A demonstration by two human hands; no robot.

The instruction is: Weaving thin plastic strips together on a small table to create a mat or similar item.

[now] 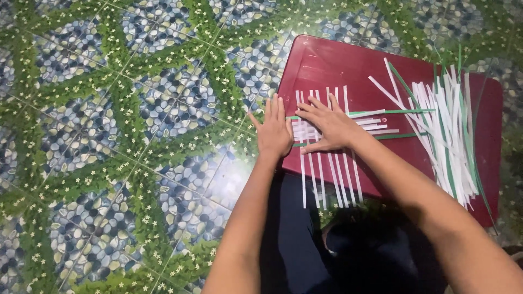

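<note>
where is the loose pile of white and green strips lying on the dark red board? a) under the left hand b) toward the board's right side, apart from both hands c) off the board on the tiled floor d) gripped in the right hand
b: the loose pile of white and green strips lies toward the right side of the dark red board, while the left hand and right hand press flat on the woven white strips at the board's left end.

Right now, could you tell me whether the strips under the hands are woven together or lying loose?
Woven: under both hands the white strips cross sideways strips, white and green, on the red board.
</note>
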